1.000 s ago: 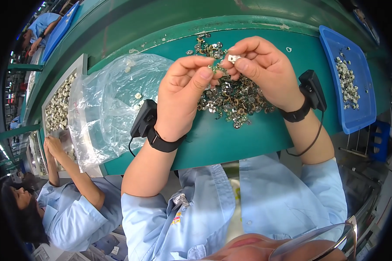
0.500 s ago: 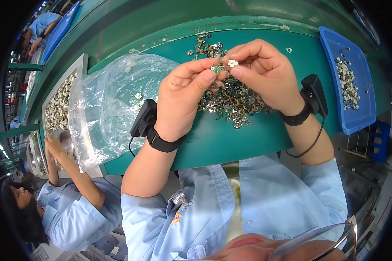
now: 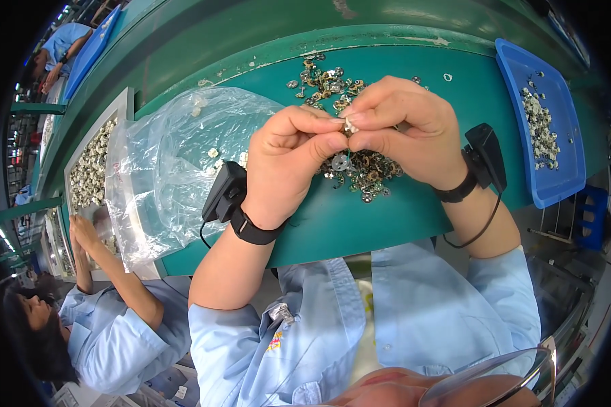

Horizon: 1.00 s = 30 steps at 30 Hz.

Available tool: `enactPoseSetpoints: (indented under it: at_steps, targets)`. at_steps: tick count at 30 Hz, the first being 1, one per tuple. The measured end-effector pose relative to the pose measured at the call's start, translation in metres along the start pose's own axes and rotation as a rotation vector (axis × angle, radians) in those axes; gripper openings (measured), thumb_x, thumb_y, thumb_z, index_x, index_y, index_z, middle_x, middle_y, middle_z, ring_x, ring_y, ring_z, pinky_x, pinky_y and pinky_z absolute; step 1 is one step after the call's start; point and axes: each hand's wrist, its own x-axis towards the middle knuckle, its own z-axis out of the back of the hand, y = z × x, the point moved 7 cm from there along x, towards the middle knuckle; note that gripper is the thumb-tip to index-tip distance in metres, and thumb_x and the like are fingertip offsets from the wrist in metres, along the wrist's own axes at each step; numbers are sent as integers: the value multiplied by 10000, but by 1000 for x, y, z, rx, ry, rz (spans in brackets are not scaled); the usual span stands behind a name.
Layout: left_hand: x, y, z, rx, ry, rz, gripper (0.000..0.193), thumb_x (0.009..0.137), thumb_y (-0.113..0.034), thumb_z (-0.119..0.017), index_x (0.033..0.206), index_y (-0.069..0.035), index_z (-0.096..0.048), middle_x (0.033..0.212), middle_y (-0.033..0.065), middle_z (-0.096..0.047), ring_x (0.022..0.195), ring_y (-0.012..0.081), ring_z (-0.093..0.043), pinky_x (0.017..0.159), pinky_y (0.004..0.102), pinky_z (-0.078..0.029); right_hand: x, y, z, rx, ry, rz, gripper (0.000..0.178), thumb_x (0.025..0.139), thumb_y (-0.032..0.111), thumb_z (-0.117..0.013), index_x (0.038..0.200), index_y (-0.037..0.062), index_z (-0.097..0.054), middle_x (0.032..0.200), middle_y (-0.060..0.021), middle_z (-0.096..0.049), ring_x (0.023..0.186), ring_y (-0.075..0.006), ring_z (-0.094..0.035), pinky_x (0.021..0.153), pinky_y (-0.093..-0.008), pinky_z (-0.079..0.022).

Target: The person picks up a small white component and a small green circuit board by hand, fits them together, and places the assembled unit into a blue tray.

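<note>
My left hand (image 3: 278,159) and my right hand (image 3: 414,132) meet fingertip to fingertip above the table. A small white plastic part (image 3: 349,127) is pinched between them. My right fingers and thumb hold its side. The small green piece in my left pinch is mostly hidden behind the fingertips. Both hands are closed. Just beneath them lies a heap of small metal and brown ring-shaped parts (image 3: 370,173), partly covered by my right hand. More of these parts (image 3: 329,81) are scattered beyond my fingers.
A clear plastic bag (image 3: 176,163) with a few white parts lies left. Past it, a co-worker's hands (image 3: 85,234) are at a tray of white parts (image 3: 91,166). A blue tray (image 3: 560,183) with similar parts stands right. A green ledge (image 3: 285,51) borders the table's far side.
The hands have come together and slightly nearer to me. The white part, apart from the green piece before, now meets my left fingertips; the green piece is mostly out of sight.
</note>
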Motion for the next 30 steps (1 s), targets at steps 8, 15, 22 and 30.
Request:
enactPoseSetpoints:
  at_steps: [8,15,22,30]
  targets:
    - [-1,-3,7,81,-63,-56,120,772,73,-611,857,-6,-579,876,72,-591,800,110,-567,694,209,-477,1,-1,-6,-55,-43,-77,151,714,-38,-643,847,30,-618,912,-81,-593,858,-189,-561,741,-287,-449]
    - [-2,-4,7,159,-61,-86,98,773,66,-615,826,-8,-579,863,68,-584,792,104,-560,679,208,-474,2,2,-10,-199,53,23,174,723,-54,-590,868,41,-577,882,-64,-558,872,-195,-522,772,-314,-418]
    - [-1,-4,4,40,-69,-64,117,776,52,-620,857,-10,-563,868,69,-584,801,111,-563,695,212,-476,2,-6,-9,56,10,-107,195,722,-26,-617,904,40,-590,905,-73,-544,876,-204,-518,763,-307,-420]
    - [2,6,8,-70,-85,71,54,820,-8,-592,859,-24,-559,876,69,-585,824,133,-572,751,243,-473,5,2,-11,-260,-56,39,274,673,2,-671,933,61,-608,915,-70,-555,872,-226,-523,761,-314,-425]
